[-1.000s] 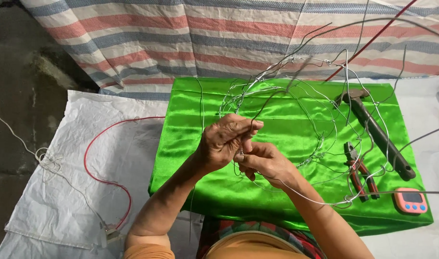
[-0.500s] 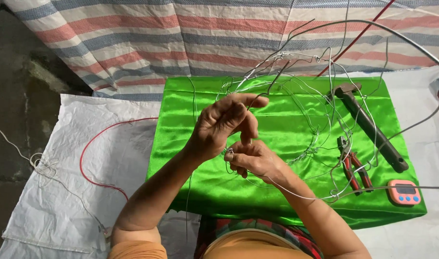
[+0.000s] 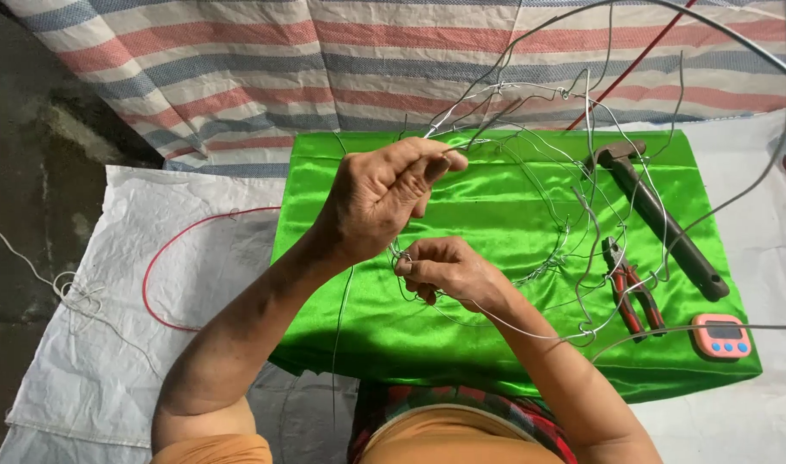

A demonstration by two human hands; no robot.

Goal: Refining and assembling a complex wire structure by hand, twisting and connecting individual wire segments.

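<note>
Over the green cloth [image 3: 496, 223], the left hand [image 3: 384, 193] has risen, pulling wire [image 3: 530, 129].

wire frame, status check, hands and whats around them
Left hand raised, pinching a wire strand. Right hand lower, gripping the wire frame at a joint. Pliers, hammer, timer lie aside on green cloth.
</note>
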